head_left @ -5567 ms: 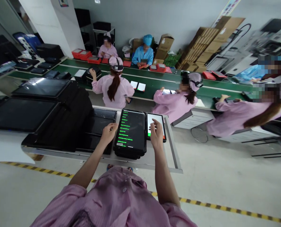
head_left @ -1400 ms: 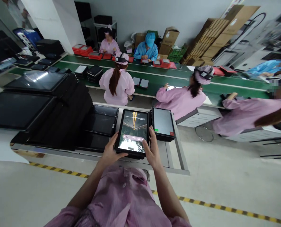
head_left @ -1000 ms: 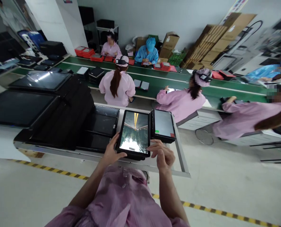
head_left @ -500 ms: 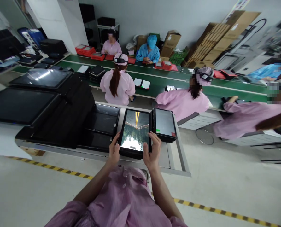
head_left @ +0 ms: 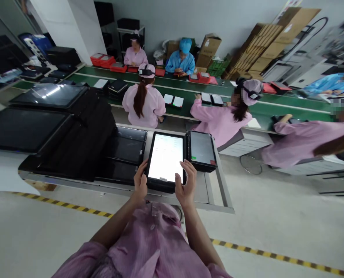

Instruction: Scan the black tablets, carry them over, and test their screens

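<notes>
A black-framed tablet (head_left: 166, 154) with a lit white screen lies in front of me, on top of a dark stack at the bench edge. My left hand (head_left: 141, 181) grips its lower left edge, thumb near the corner. Over the lower right of the screen is my right hand (head_left: 187, 181), its fingers apart and bent toward the glass; whether a fingertip touches cannot be made out. Just right of it stands a stack of tablets, the top tablet (head_left: 202, 148) grey-screened with green and red stickers. Black tablets (head_left: 127, 144) lie to the left.
Tall piles of black panels (head_left: 47, 96) fill the bench's left side. Beyond runs a green conveyor (head_left: 189, 112), with co-workers in pink and blue on both sides. Cardboard boxes (head_left: 270, 42) lean at the back wall. Yellow-black tape (head_left: 261, 253) marks the floor.
The tablet's screen has gone from a road-and-trees picture to a mostly white page. My hands stay nearly in place. A co-worker at the conveyor has reached an arm forward beside two tablets.
</notes>
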Tool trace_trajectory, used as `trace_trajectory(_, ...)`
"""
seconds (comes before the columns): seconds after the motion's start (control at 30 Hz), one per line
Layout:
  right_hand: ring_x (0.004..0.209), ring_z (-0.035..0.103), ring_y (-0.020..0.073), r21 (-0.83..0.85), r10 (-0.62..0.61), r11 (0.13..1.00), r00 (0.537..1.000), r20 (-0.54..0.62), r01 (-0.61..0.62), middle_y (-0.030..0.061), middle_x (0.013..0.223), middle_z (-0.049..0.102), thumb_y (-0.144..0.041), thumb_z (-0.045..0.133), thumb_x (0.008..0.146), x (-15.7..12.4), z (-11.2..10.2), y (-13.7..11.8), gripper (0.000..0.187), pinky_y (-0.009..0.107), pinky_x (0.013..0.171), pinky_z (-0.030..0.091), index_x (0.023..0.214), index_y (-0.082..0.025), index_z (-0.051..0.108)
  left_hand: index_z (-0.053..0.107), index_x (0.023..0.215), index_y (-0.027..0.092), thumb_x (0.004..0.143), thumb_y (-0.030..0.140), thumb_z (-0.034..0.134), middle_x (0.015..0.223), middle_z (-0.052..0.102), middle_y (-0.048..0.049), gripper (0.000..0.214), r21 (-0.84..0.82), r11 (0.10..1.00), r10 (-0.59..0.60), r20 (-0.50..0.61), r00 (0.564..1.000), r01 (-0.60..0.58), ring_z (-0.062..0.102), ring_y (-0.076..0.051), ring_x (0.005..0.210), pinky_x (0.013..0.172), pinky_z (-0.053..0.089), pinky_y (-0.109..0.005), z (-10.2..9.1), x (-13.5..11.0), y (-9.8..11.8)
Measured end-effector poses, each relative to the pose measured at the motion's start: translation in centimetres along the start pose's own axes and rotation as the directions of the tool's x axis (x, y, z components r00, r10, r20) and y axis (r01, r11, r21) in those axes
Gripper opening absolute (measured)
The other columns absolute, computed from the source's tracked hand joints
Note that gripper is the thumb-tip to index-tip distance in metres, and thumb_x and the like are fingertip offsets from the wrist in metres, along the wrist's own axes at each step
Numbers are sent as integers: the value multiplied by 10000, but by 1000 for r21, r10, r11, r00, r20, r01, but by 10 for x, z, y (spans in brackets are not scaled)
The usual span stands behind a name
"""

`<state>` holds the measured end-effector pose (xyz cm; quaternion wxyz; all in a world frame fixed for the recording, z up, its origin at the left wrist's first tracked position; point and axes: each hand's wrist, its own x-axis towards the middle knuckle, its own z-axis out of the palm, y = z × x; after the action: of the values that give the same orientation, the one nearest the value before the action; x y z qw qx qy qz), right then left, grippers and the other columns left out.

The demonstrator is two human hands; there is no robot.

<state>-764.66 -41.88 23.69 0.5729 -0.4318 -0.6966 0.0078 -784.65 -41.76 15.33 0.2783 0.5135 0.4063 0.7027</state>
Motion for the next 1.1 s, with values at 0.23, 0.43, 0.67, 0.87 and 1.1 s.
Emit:
trace_trajectory(0.23, 1293, 756, 329, 116, -136, 986, 983, 122, 122, 63, 1058, 850, -225, 545, 1109, -7, -20, -16, 314, 598, 1133, 565, 1317, -284, 773, 781, 1397, 207, 1090, 721, 511, 1505, 744, -189, 656, 25, 1000, -17, -2, 1000, 17, 712, -383, 1397, 1202, 552, -592, 0, 2, 1)
trace_trajectory(0.43, 1358, 764, 341, 186, -274, 955, 931, 240, 233, 41, 1046, 888, -289, 519, 1115, -6, -26, -16, 368, 605, 1134, 547, 1386, -283, 767, 773, 1404, 207, 1099, 708, 504, 1517, 736, -188, 645, 11, 1000, -7, 2, 1000, 7, 705, -379, 1406, 1213, 541, -592, 1, 1, 4)
trace_trajectory(0.67, 1374, 761, 307, 58, -164, 986, 959, 232, 155, 26, 1074, 884, -117, 488, 1099, -1, -16, -19, 442, 590, 1175, 546, 1404, -291, 756, 762, 1417, 208, 1101, 703, 498, 1523, 732, -168, 644, -3, 1000, -20, -12, 1000, 20, 695, -391, 1415, 1218, 536, -578, 1, -3, -2)
trace_trajectory(0.87, 1428, 724, 306, 19, -138, 990, 965, 224, 137, 31, 1127, 881, -98, 506, 1097, 0, -15, -23, 441, 568, 1156, 563, 1410, -293, 746, 765, 1414, 209, 1092, 738, 475, 1538, 717, -183, 684, 10, 999, -49, 0, 999, 49, 681, -387, 1436, 1228, 520, -601, 0, -4, -3)
trace_trajectory(1.1, 1445, 716, 306, 13, -106, 994, 968, 229, 105, 24, 1161, 878, -98, 514, 1098, 0, -15, -23, 444, 603, 1233, 532, 1415, -302, 748, 773, 1417, 199, 1107, 724, 441, 1520, 731, -191, 694, 46, 999, -13, -7, 1000, 14, 688, -380, 1424, 1220, 523, -601, 0, -3, -5)
